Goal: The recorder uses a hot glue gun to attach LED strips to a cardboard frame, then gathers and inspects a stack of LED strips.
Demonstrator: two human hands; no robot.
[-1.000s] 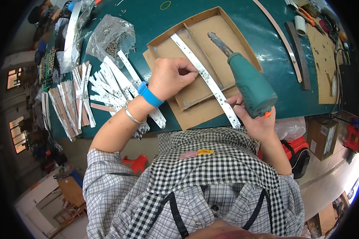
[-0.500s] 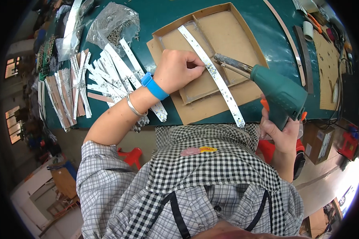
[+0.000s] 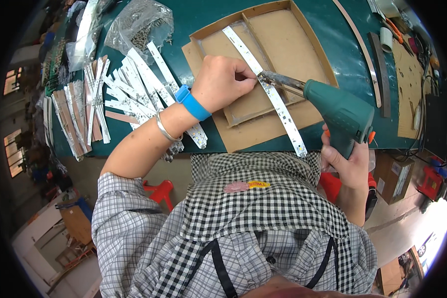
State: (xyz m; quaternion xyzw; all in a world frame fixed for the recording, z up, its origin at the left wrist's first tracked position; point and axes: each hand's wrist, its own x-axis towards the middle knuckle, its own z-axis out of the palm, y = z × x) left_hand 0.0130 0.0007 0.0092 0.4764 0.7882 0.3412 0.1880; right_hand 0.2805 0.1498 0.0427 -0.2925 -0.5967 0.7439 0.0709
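Two hands in view. Right hand [image 3: 351, 160], right of centre: fingers wrapped around handle of green gun-shaped tool [image 3: 338, 110]; tool tip points left, overlapping strip; contact cannot be told. White strip [image 3: 278, 102], frame centre: long axis slants upper left to lower right, across cardboard tray [image 3: 295, 44]. Left hand [image 3: 223, 82], nearer: thumb and forefinger pressed together at strip's left edge, strip just right of fingertips; anything pinched too small to tell. Loose strips [image 3: 143, 82]: left. Clear bag [image 3: 139, 25]: upper left.
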